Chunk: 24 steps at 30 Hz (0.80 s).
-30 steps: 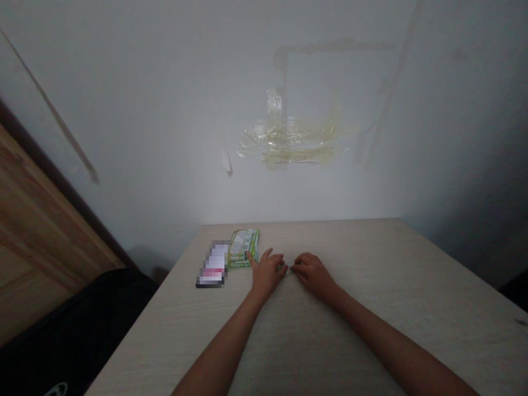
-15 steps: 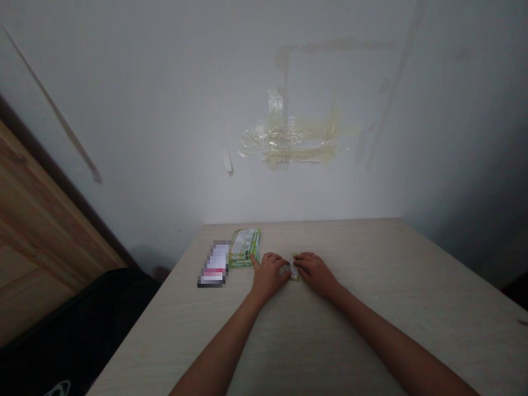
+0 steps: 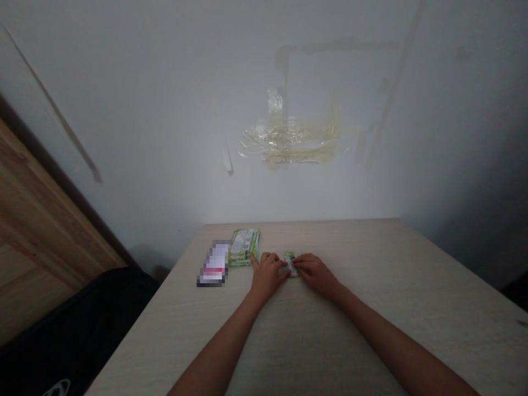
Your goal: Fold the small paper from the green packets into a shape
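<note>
A small, narrow green-and-white packet (image 3: pixel 291 265) lies on the pale wooden table between my two hands. My left hand (image 3: pixel 268 276) grips its left edge, thumb and fingertips closed at the packet. From the other side, the closed fingers of my right hand (image 3: pixel 317 273) grip the right edge. Fingertips cover parts of both edges, so its full shape is hidden. Just beyond my left hand sits a stack of flat green-and-white packets (image 3: pixel 245 247).
A phone-like slab (image 3: pixel 214 264), its face pixelated, lies left of the stack. The table (image 3: pixel 371 247) meets a white wall with clear tape (image 3: pixel 289 143) on it. Dark fabric (image 3: pixel 103 313) and wooden boards (image 3: pixel 33 231) are beyond the table's left edge.
The small packet has turned flatter between my fingers, and more of its green far end shows. My hands have barely moved. The stack and the phone-like slab stay put.
</note>
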### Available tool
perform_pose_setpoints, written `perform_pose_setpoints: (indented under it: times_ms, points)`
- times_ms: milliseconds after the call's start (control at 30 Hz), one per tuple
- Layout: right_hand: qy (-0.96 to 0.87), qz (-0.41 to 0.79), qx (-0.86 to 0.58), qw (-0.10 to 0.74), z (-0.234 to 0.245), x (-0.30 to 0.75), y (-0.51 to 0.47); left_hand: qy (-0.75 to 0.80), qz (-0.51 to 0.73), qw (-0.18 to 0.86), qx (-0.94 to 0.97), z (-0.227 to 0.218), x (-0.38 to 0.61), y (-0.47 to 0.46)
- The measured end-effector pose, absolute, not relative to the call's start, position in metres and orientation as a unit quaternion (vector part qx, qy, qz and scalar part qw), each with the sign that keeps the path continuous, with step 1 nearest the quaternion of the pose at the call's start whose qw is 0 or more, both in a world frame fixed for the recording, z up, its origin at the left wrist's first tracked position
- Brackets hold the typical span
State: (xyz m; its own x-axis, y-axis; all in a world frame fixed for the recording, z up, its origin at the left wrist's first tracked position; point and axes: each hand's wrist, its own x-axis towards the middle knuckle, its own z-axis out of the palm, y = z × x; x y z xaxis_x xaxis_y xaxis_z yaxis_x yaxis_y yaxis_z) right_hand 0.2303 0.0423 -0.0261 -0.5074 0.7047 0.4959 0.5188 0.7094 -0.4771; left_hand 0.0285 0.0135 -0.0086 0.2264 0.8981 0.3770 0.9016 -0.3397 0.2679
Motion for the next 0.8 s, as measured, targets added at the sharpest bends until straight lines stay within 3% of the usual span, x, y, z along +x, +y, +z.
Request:
perform_pose_setpoints:
  times_ms: [800]
  points:
    - [-0.879,0.144,-0.323,0.319,-0.0257,0.2294,0.0407,-0.607,-0.246,-0.022,-0.756,-0.0057,0.0301,0.0134]
